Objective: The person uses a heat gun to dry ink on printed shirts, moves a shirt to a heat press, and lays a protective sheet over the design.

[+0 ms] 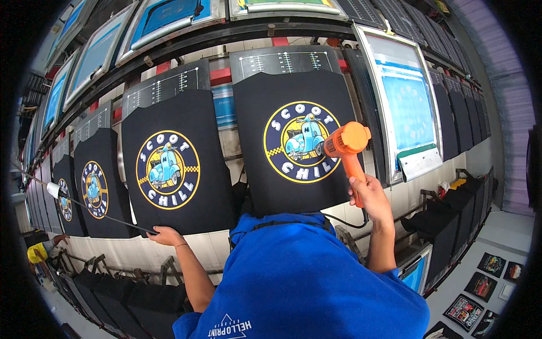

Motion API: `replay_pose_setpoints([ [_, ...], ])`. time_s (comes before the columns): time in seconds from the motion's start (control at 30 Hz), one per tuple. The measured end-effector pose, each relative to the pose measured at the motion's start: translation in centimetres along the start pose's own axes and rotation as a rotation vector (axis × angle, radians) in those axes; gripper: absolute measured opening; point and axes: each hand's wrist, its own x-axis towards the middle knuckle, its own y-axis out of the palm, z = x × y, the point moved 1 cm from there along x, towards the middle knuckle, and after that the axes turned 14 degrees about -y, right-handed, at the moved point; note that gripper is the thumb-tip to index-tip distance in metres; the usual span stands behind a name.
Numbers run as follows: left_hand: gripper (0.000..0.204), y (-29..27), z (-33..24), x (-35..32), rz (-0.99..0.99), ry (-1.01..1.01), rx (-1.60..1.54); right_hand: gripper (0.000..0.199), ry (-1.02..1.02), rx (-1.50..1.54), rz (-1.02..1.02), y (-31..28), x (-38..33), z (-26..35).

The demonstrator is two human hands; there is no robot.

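Note:
My right hand [371, 198] is wrapped round the handle of an orange hair dryer [351, 141]. Its nozzle is over the right part of the round scooter print on a black T-shirt [254, 192], hiding some of the print. A black cord [353, 225] runs from the handle toward my waist. At the left, my left hand [165, 235] is closed on a thin dark cable [107, 217], by the lower edge of another black T-shirt [209, 169] with the same print. The cable stretches far left, with a white fitting [53, 190] on it.
More printed black shirts [95, 164] lie on metal boards in a row to the left. Framed screens [403, 96] stand at the right and along the far rail [226, 35]. Black-covered boards [130, 296] line the near side. A person in yellow [38, 252] is far left.

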Motion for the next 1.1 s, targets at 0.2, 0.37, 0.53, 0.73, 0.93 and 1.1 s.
replay_pose_setpoints([
  [0.2,0.051,0.0,0.3,0.4,-0.001,-0.011,0.003,0.04,-0.008,0.005,-0.033,-0.6,-0.3,-0.1],
  [0.37,0.051,-0.1,-0.1,0.0,0.007,-0.026,-0.004,0.028,0.032,0.016,-0.026,-1.1,-0.6,0.2],
  [0.53,0.051,-0.3,-0.7,-0.5,-0.004,-0.03,-0.002,0.035,0.012,0.005,-0.005,-0.6,-0.4,-0.1],
  [0.73,0.05,-0.1,-0.2,-0.1,-0.025,-0.007,0.009,0.034,-0.023,0.0,0.016,0.3,1.2,0.0],
  [0.93,0.049,-0.2,-0.5,-0.2,0.009,-0.018,-0.014,0.03,-0.019,0.004,0.0,0.2,2.4,0.1],
  [1.1,0.049,-0.2,-0.4,-0.2,0.011,-0.018,-0.003,0.032,-0.045,-0.096,-0.06,0.6,1.9,0.1],
])
